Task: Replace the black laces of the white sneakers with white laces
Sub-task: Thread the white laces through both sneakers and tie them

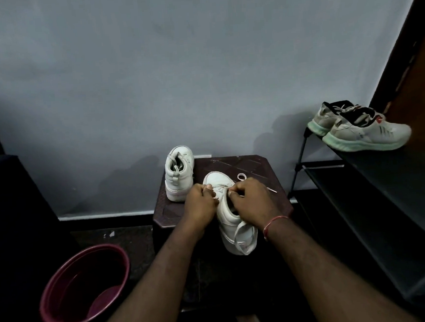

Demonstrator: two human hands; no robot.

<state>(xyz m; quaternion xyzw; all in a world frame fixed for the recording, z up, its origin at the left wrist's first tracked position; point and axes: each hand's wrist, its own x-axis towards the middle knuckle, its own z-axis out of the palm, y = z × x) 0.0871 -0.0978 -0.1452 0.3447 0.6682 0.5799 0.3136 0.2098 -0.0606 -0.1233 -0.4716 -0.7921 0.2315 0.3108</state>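
A white sneaker (233, 225) lies on the dark brown stool (247, 165), toe pointing away from me. My left hand (199, 205) and my right hand (252, 201) sit over its eyelet area, each pinching a part of the white lace (242, 176). A loop of that lace and a loose end trail onto the stool to the right of my right hand. A second white sneaker (179, 173) stands at the stool's far left corner, heel toward me. No black lace is visible.
A maroon plastic bucket (84, 285) stands on the floor at the lower left. A black shoe rack (387, 198) on the right carries a pair of grey sports shoes (361, 128). A grey wall rises right behind the stool, and a dark seat fills the far left.
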